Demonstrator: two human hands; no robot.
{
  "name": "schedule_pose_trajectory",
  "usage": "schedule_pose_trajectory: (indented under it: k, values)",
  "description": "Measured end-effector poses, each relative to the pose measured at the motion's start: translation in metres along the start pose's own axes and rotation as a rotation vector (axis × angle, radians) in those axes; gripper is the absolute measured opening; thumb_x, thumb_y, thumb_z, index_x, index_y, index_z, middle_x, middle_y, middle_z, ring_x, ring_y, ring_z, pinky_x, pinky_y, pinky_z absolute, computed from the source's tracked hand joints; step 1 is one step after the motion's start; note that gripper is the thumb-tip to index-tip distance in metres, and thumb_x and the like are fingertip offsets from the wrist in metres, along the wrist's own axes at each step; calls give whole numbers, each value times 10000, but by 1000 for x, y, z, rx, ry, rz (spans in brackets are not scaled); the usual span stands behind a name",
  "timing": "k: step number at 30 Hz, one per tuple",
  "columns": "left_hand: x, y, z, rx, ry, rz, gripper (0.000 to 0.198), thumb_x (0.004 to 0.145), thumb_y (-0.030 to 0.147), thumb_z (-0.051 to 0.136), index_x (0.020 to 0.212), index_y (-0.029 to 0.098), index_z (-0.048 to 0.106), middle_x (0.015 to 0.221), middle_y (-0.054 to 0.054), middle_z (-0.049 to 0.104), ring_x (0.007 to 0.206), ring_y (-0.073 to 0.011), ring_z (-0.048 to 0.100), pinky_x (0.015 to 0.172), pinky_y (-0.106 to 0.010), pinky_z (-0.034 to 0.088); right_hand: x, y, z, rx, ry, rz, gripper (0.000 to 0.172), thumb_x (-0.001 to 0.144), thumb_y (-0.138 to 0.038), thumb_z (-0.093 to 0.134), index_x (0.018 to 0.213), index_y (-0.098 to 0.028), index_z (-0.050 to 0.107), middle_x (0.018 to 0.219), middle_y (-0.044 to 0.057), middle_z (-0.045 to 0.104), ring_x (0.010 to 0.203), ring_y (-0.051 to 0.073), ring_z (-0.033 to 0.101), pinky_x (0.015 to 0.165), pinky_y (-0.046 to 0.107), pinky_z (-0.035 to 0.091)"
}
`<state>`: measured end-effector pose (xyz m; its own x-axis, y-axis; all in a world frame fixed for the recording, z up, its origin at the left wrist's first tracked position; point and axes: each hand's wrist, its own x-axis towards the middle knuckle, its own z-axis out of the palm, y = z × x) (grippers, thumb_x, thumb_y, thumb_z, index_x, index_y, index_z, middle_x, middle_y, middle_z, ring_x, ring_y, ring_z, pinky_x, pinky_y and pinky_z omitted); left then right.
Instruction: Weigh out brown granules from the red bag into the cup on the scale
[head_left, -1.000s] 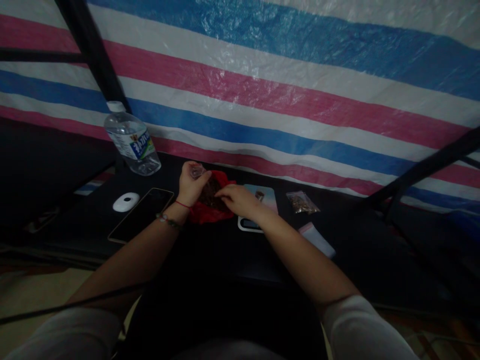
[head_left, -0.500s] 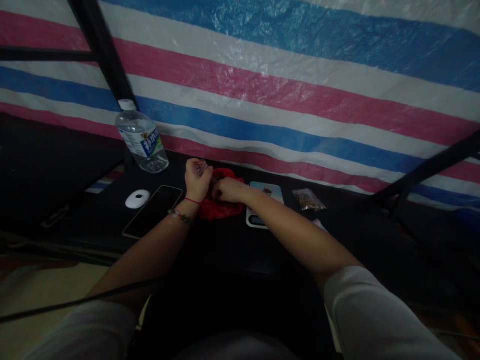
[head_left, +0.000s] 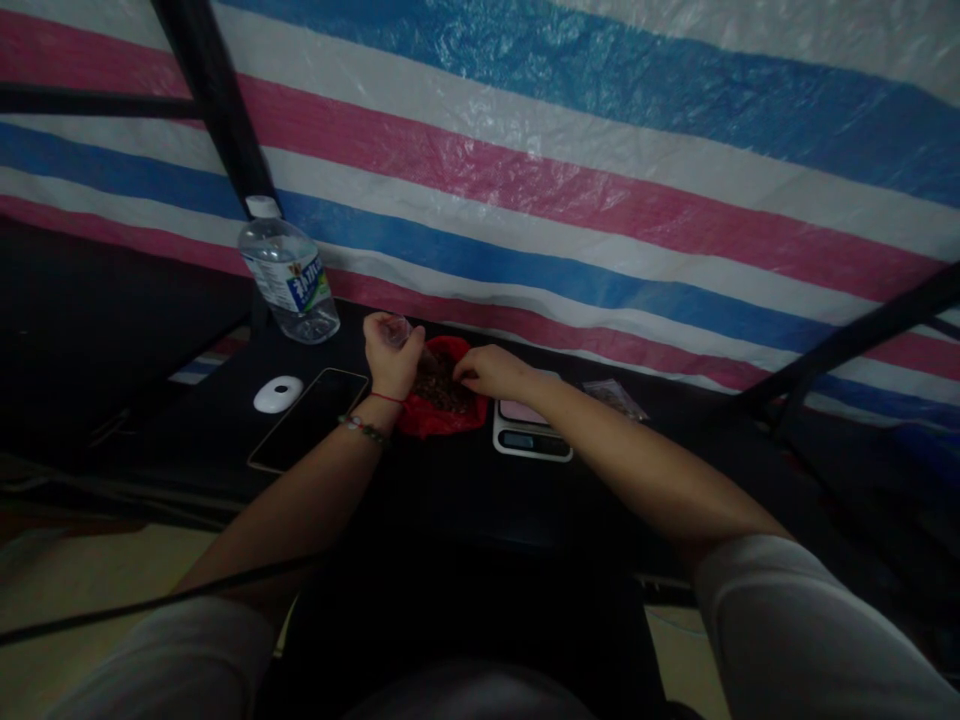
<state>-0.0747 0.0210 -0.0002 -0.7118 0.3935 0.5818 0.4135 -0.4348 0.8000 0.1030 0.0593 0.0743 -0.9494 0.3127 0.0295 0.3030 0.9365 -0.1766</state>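
My left hand is closed round a small clear plastic bag, beside the left edge of an open red bag. Small brown pieces fill the red bag. At its right side, my right hand has its fingers pinched together over the pieces; whatever they hold is too small to make out. A white digital scale lies just right of the red bag, partly under my right forearm. Beyond that forearm, a small clear packet rests on the black surface.
A clear bottle with a white cap stands at the back left. Nearer lie a white oval object and a dark phone. Behind the black table hangs a striped sheet, with black bars at both sides.
My right hand has shifted right and slightly up, uncovering the brown pieces. My right forearm now covers part of the clear packet, and more of the scale's display shows.
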Motion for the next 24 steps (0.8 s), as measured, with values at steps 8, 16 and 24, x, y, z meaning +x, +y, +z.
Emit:
schedule_pose_trajectory:
  k: [8, 16, 24]
  values:
    - [-4, 2, 0, 30, -62, 18, 407, 668, 305, 733, 970, 194, 484, 844, -5, 566, 737, -147, 604, 721, -314, 502, -54, 44, -41, 8, 94, 257, 224, 756, -115, 584, 911, -182, 732, 886, 46, 718, 768, 161, 637, 710, 266, 455]
    - [-7, 6, 0, 47, -101, 25, 376, 674, 277, 725, 964, 197, 501, 822, 2, 577, 733, -145, 607, 723, -313, 504, -87, 66, -30, 78, -17, 311, 165, 750, -139, 616, 868, -189, 721, 852, 39, 720, 745, 159, 641, 664, 249, 450]
    - [-6, 6, -1, 30, -125, -9, 373, 679, 304, 723, 949, 191, 493, 810, 5, 565, 730, -143, 602, 731, -318, 508, -94, 55, -32, 89, 104, 316, 168, 805, -166, 597, 902, -195, 732, 922, 58, 731, 840, 187, 660, 764, 294, 479]
